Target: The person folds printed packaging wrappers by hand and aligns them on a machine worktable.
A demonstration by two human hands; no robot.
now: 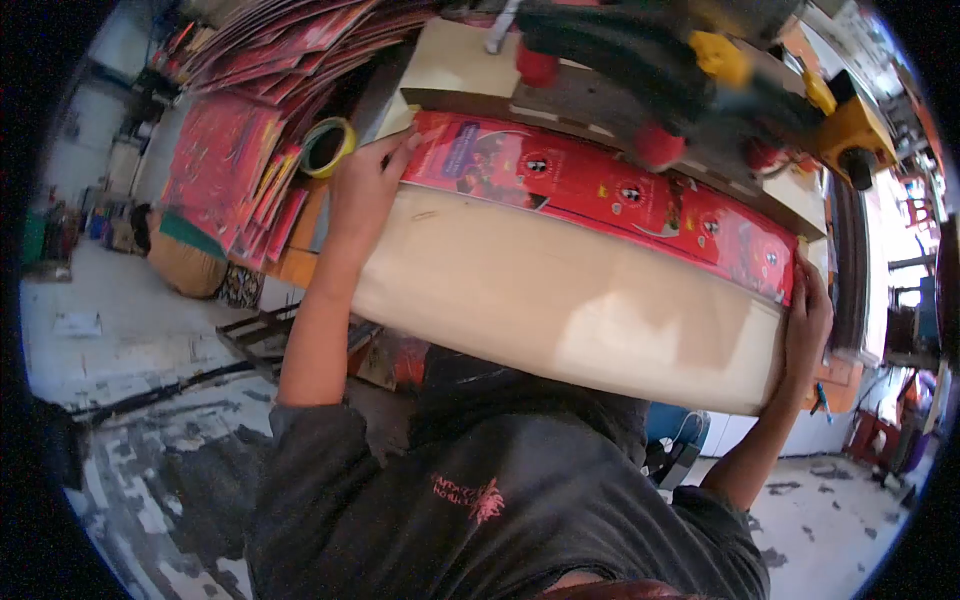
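A long red printed sheet [590,190] with round logos and food pictures lies across a cream-coloured board [500,255], along its far side. My left hand [372,178] has its fingers closed at the sheet's left end. At the opposite end, my right hand [810,305] grips the sheet's right edge, with the fingertips partly hidden. The sheet's far edge lies close to a wooden bar [470,102] at the foot of a dark green machine [610,50] with red knobs.
Stacks of red printed sheets [225,160] rise on the left, beside a roll of yellow tape [345,150]. A yellow machine part [858,135] sticks out at the upper right. A pen-like blue-green tool [821,400] is at the table's right edge.
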